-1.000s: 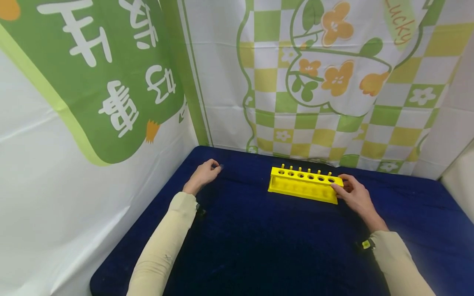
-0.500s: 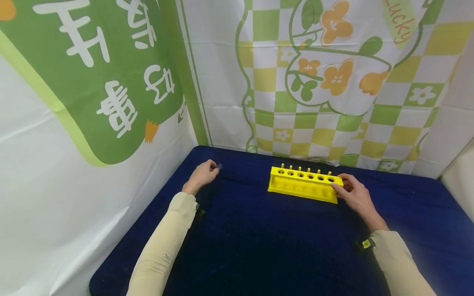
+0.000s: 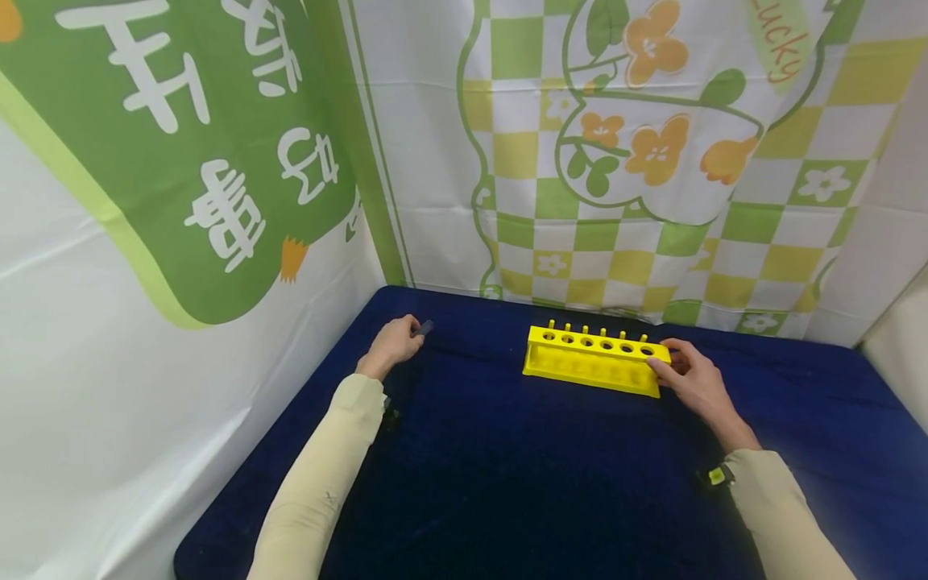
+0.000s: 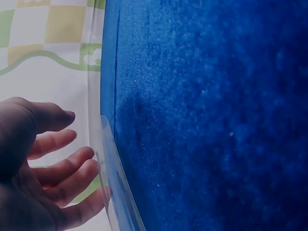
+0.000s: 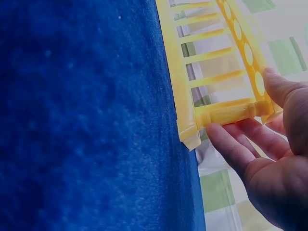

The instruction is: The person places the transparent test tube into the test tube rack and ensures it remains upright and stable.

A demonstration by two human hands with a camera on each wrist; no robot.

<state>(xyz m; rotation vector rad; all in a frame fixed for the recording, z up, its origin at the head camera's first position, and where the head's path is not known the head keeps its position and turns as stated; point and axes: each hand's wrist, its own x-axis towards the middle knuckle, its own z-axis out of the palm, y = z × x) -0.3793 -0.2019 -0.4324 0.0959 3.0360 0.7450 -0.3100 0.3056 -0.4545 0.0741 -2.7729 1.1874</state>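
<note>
Toward the back left of the table, my left hand (image 3: 391,343) is beside a clear tube (image 3: 424,328). In the left wrist view the tube (image 4: 117,180) lies along the fingertips, with the thumb apart from it; its lower end is cut off by the frame. A yellow test tube rack (image 3: 590,366) with a row of round holes and short pegs stands at the back right, its holes unfilled. My right hand (image 3: 698,385) grips its right end. The right wrist view shows the thumb at the rack's (image 5: 226,113) holed top bar and fingers against its end post.
Dark blue cloth covers the table (image 3: 500,467). A patterned curtain (image 3: 522,161) hangs right behind the back edge, and a white and green one (image 3: 304,266) borders the left side.
The clear tube has shifted slightly left and turned at the left fingertips, showing more of its length. The right hand stays on the rack, which has not moved.
</note>
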